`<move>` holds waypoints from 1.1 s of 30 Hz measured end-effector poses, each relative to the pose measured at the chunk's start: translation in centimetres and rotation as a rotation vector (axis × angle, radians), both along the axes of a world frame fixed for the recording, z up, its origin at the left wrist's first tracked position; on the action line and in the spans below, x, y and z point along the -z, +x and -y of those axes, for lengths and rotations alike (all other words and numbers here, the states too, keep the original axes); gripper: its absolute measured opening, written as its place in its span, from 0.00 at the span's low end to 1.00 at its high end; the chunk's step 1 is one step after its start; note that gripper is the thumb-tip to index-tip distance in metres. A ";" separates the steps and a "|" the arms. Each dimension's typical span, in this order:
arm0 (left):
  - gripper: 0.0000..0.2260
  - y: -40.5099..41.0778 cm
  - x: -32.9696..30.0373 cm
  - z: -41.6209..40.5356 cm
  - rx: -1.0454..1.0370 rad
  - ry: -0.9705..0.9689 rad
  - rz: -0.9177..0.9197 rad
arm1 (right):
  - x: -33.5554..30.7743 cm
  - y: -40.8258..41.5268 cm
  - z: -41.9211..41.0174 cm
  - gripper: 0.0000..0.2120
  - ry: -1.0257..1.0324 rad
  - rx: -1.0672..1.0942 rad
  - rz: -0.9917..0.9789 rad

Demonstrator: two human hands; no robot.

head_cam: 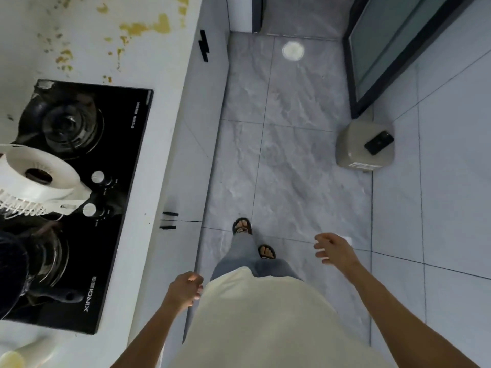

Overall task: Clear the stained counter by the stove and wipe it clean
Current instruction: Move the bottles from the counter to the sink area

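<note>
The white counter (164, 107) runs along the left, and yellow-brown stains (143, 26) spatter its far part beyond the black glass stove (117, 208). A white roll of cloth or paper (39, 176) stands over the stove's left side. My left hand (186, 289) hangs beside the counter's front edge, fingers loosely curled, holding nothing. My right hand (333, 248) is out over the floor with fingers spread, also holding nothing. Neither hand touches the counter.
A dark pan (16, 272) sits on the near burner. A yellowish object (10, 359) lies at the counter's near corner. On the grey tiled floor a beige stool (364, 147) carries a black phone (378, 142), beside a dark-framed glass door (393, 46). My feet stand mid-aisle.
</note>
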State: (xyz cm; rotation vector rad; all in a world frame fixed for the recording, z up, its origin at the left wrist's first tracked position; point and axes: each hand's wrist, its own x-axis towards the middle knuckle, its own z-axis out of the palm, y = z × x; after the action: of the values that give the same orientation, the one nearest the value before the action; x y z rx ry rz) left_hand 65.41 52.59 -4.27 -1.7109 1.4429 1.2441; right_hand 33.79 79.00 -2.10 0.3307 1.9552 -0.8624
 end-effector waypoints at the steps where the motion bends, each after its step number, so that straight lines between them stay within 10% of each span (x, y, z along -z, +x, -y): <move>1: 0.07 -0.3 0.2 0.7 0.001 0.011 0.019 | -0.2 -1.6 1.7 0.09 -0.011 -0.019 -0.016; 13: 0.11 -17.6 0.7 15.5 -0.090 0.218 -0.096 | 1.0 -14.0 12.3 0.10 0.071 -0.117 -0.037; 33: 0.09 -44.1 1.5 28.8 -0.163 0.003 -0.213 | 0.9 -41.3 24.1 0.07 0.160 -0.124 0.120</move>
State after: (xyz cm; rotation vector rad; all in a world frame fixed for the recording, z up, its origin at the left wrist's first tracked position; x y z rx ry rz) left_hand 21.30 23.84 -5.79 -1.7669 1.4415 1.5561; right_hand -7.49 54.86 -2.99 0.3429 1.9154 -0.5945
